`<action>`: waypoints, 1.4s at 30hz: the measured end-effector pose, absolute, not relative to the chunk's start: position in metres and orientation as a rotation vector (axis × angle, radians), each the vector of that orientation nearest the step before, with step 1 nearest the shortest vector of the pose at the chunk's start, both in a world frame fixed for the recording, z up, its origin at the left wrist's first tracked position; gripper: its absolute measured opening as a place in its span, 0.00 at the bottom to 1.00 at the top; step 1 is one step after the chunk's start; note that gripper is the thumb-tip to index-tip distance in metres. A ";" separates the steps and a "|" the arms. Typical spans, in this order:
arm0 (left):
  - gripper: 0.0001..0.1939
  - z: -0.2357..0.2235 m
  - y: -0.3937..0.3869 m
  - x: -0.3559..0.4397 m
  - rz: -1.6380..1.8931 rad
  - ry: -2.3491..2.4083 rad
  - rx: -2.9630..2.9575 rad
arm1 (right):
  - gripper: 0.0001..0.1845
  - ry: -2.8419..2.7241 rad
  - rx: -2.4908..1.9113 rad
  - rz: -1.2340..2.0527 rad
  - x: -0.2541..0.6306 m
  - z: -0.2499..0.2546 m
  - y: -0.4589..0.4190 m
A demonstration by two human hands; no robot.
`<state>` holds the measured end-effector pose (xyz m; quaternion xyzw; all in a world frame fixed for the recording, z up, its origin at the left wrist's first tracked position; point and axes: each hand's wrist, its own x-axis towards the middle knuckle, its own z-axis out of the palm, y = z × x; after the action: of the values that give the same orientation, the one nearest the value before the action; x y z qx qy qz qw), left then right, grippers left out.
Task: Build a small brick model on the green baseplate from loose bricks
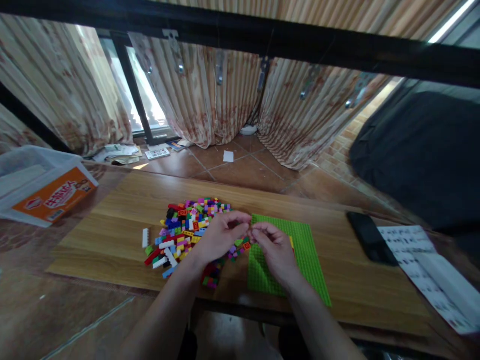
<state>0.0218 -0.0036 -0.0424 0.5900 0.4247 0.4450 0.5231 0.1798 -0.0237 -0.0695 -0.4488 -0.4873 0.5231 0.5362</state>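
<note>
Toy bricks (180, 242) in red, blue, yellow, white and purple lay heaped on a wooden tabletop (123, 215), left of a green studded baseplate (313, 265); a long white brick (146, 238) lay alone, just beyond the heap's left edge; a person's two bare hands met between heap and baseplate; the left hand (221, 235) reached over the right part of the bricks, its thumb and forefinger drawn close together; the right hand (275, 250) hung over the baseplate, its fingers likewise in a narrow pinch; the fingertips of the two came close together, and whether they held a small piece could not be told.

A yellow piece (291, 241) showed against the baseplate beside the right hand, partly hidden by it; an orange-red brick (246, 245) lay near the baseplate's left edge, below the fingertips; to the right, a black phone (371, 237) lay just beside a printed sheet (407, 237); at far left stood a clear plastic tub (48, 175) with an orange label; beyond the tabletop, patterned curtains (210, 110) hung over a tiled floor (255, 167) where papers (122, 152) lay.
</note>
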 end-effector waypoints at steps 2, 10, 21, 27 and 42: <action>0.08 -0.046 -0.003 0.025 1.068 1.060 1.430 | 0.09 -1.183 -1.111 1.212 0.181 -0.069 -0.023; 0.10 -0.057 0.010 0.015 1.254 1.264 1.185 | 0.07 -1.439 -1.133 1.098 0.184 -0.065 -0.034; 0.10 -0.045 0.017 -0.017 1.476 1.368 1.028 | 0.09 -2.463 -0.923 0.882 0.178 -0.056 -0.074; 0.10 -0.042 0.017 -0.032 1.560 1.435 0.950 | 0.10 -2.496 -0.977 0.653 0.167 -0.077 -0.069; 0.09 -0.035 0.011 -0.038 1.608 1.389 0.922 | 0.17 -2.326 -1.092 0.420 0.121 -0.085 -0.059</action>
<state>-0.0377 0.0112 -0.0351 0.3646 0.5492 0.6359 0.4013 0.1209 -0.0595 -0.0846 -0.4043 -0.8613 0.1554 0.2656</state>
